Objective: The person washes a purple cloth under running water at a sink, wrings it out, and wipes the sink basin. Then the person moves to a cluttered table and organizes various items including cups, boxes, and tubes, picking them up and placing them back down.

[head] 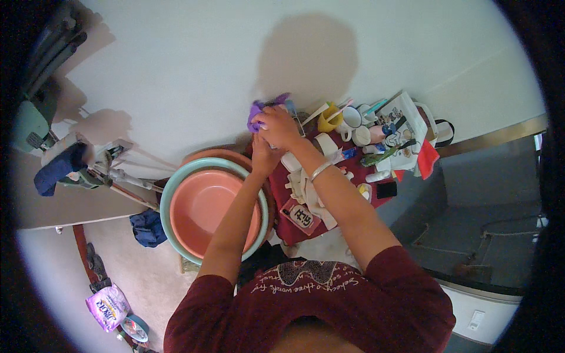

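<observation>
At the wall end of a small table with a red cloth [282,234], my two hands meet. My right hand [279,126], below a silver bangle [321,171], grips a bunched purple cloth [255,118]. Just under it is my left hand [265,158], its fingertips near the cloth and partly covered by the right hand. Whether the left holds anything is hidden. A clear box-like thing [291,108] shows behind the right hand. Close to the right wrist are a white container [290,162], a yellow cup [329,119] with brushes and a white mug [352,118].
Nested basins, a pink one [207,212] inside a pale green one [166,207], stand left of the table. A phone in a pink case [300,216], a black phone [386,190], tubes and a printed bag [404,132] crowd the tabletop. Fans [66,154] stand far left.
</observation>
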{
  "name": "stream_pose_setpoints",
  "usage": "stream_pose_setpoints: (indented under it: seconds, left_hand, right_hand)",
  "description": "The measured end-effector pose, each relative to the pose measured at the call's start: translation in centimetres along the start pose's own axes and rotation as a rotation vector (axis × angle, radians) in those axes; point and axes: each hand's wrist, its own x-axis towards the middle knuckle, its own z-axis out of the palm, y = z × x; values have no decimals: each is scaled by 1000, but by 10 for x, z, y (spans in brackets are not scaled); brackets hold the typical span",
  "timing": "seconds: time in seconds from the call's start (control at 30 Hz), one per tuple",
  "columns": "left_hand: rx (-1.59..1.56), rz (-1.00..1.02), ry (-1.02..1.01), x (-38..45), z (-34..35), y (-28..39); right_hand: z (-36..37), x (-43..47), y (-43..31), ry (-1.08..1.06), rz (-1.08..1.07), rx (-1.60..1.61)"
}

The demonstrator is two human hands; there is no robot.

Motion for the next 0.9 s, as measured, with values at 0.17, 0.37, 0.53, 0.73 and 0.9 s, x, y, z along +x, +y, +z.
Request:
stream_pose_setpoints:
  seconds: [0.17,0.37,0.53,0.73,0.9]
  left_hand:
    - [-31,12,21,-4,-7,-10]
    - [-391,-202,158,-29,-49,-9]
    - [-792,-366,92,-56,-100,81]
    - [-94,4,131,-108,-98,109]
    - [-251,-186,283,-142,-103,106]
  right_hand:
    - [-44,6,15,151,939,1296]
    - [-79,-52,-33,289,868,2110]
    - [-64,-99,-60,150,905,2401]
    - [-48,-122,-107,144,826,2212]
    - [-42,-139,-108,280,956,2229]
